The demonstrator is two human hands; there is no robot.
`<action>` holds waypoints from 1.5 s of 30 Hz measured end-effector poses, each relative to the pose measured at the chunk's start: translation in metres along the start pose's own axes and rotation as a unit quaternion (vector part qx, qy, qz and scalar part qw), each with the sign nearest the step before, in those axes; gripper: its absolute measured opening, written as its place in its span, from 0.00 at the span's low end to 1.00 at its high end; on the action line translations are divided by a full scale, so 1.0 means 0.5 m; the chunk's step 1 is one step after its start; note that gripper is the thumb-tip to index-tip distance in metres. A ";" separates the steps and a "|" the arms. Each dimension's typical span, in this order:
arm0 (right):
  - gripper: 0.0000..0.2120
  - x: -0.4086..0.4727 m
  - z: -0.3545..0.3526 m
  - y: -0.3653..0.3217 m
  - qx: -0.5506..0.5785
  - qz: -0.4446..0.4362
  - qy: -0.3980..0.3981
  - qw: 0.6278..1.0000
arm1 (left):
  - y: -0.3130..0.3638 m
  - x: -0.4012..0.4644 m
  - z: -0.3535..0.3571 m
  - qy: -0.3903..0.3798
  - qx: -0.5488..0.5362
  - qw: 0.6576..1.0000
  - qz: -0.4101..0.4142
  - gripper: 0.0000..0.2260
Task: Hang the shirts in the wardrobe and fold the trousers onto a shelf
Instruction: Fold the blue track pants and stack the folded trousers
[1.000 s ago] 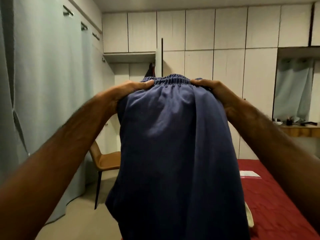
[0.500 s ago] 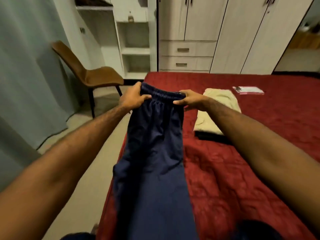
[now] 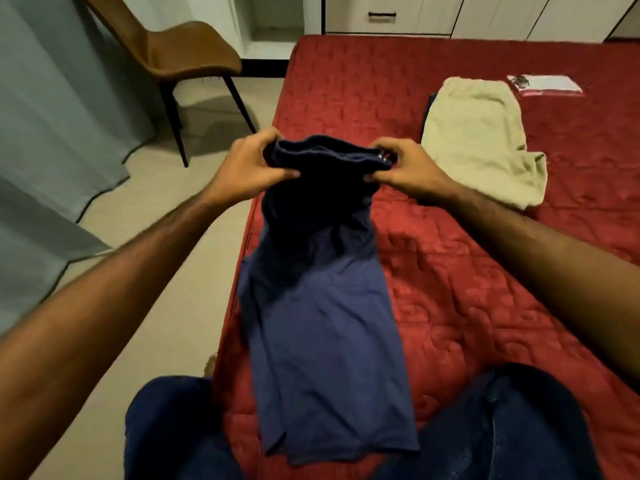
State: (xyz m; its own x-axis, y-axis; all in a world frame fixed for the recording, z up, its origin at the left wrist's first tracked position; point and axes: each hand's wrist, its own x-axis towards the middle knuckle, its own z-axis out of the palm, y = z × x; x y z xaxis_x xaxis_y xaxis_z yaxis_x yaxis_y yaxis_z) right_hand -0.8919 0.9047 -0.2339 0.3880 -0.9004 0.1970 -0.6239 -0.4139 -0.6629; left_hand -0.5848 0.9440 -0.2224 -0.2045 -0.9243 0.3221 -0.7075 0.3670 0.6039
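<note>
Navy blue trousers [image 3: 322, 323] hang from my two hands over the near left edge of the red bed [image 3: 467, 289]. Their lower part lies flat on the quilt between my knees. My left hand [image 3: 249, 168] grips the left end of the elastic waistband, thumb on the near side. At the right end of the waistband, my right hand [image 3: 405, 169] pinches the fabric. A folded beige garment [image 3: 481, 140] lies on the bed just beyond my right hand, with a dark garment edge showing under it.
A brown chair [image 3: 187, 50] stands on the beige floor left of the bed, beside a grey-green curtain [image 3: 45, 109]. The wardrobe's drawer front [image 3: 381, 15] and open shelf unit are past the bed's far end. A flat white packet [image 3: 543, 85] lies far right on the quilt.
The trousers came down from in front of my face to the bed. Their lower part now rests on the quilt, and my view has tilted down from the wardrobe.
</note>
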 end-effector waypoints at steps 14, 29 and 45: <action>0.18 -0.625 0.198 -0.058 -0.218 -0.157 -0.358 0.894 | 0.120 -0.595 0.138 -0.538 0.153 0.824 0.092 0.13; 0.35 -0.515 0.274 -0.011 0.279 0.382 -0.061 0.879 | 0.049 -0.585 0.217 -0.021 -0.284 0.813 -0.508 0.18; 0.34 -0.367 0.068 -0.045 0.500 0.221 0.037 0.836 | 0.214 -0.302 0.209 -0.002 -0.577 0.757 -0.305 0.18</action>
State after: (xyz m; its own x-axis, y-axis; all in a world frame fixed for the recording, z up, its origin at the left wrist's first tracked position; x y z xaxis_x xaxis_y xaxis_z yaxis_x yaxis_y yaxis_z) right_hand -0.9261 1.0838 -0.2797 0.2034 -0.9568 -0.2075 0.1989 0.2479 -0.9481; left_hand -0.7002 1.1117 -0.2827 -0.0810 -0.9582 -0.2744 0.3920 -0.2837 0.8751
